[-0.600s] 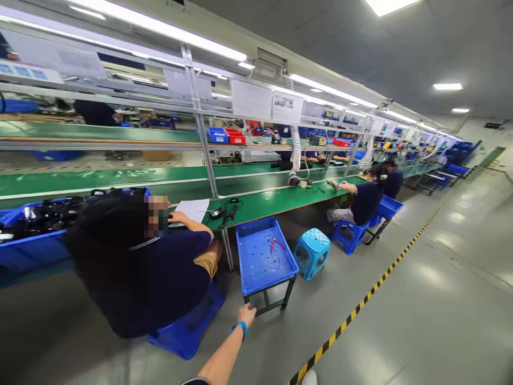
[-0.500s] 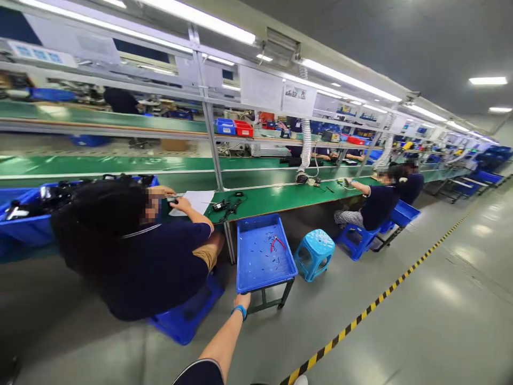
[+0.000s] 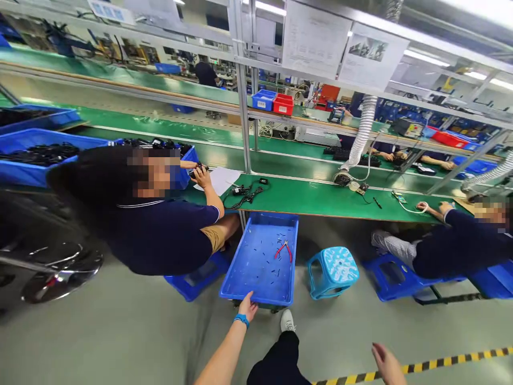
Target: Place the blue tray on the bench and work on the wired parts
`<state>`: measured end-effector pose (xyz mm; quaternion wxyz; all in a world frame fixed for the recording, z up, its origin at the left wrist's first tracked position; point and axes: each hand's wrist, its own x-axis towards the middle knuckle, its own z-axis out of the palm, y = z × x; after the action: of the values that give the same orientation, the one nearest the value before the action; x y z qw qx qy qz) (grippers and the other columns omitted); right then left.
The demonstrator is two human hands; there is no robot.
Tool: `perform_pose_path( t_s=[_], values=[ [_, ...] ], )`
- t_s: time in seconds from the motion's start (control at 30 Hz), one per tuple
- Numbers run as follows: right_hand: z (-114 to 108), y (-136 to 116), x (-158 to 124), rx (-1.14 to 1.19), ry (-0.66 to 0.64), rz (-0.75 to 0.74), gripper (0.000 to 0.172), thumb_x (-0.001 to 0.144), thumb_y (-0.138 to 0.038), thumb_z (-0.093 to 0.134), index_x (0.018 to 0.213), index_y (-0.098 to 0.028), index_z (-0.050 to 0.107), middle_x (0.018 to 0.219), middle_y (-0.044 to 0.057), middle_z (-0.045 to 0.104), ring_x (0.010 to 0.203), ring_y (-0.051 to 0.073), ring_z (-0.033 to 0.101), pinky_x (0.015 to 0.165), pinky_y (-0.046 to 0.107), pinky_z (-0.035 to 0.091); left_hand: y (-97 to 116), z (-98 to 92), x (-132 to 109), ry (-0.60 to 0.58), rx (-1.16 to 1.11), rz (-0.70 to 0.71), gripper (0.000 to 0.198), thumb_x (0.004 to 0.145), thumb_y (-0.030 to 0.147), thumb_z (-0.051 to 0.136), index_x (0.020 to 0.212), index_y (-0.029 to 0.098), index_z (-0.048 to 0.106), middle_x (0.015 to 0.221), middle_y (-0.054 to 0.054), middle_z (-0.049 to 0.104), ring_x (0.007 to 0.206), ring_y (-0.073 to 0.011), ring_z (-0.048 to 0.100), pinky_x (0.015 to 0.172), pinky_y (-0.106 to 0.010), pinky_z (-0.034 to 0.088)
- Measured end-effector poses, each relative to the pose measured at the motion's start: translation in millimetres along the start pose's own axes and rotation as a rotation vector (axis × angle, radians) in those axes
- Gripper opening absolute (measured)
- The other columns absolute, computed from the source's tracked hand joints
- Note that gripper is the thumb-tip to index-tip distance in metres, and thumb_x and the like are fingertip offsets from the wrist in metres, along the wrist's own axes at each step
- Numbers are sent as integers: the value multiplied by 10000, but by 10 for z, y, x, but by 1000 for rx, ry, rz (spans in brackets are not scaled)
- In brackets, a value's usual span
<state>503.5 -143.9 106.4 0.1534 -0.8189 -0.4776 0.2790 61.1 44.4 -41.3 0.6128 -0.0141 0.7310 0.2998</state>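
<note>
My left hand (image 3: 247,306) grips the near rim of a shallow blue tray (image 3: 242,280) that sits on a low dark stand. Red-handled pliers (image 3: 284,249) and several small dark bits lie inside the tray. My right hand (image 3: 385,362) hangs free at the lower right with fingers apart, holding nothing. My dark trouser leg and white shoe (image 3: 286,320) stand just right of the tray's near edge.
A seated person in a navy shirt (image 3: 160,235) works at the green bench (image 3: 320,198) left of the tray. A light blue stool (image 3: 334,270) stands to its right, then another seated person (image 3: 452,248). Blue bins of black parts (image 3: 36,155) sit far left. Yellow-black floor tape (image 3: 460,361) runs lower right.
I have stepped closer and my view has turned down and left. My left hand stays on the tray's near rim. My right hand and leg have come into view.
</note>
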Motion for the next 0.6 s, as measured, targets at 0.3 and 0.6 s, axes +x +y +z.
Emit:
perform_pose_path(
  t_s=[0.3,0.6],
  values=[
    [849,-1532,2182,-110,-360,-488,382,871,-340,426,1082,-225,723,1101,103,731,1059,260,685,972,351,515,16,452,31,114,-212,-79,221,952,321,565,876,124,631,737,-27,620,655,-165,629,584,-271,546],
    [1761,-2711,2780,-292,-412,-590,400,932,-144,504,1327,-119,555,1317,150,588,1231,248,547,1088,380,406,-127,251,-381,207,-270,-13,178,837,236,501,684,163,557,593,-20,602,629,-214,671,553,-322,573]
  ],
)
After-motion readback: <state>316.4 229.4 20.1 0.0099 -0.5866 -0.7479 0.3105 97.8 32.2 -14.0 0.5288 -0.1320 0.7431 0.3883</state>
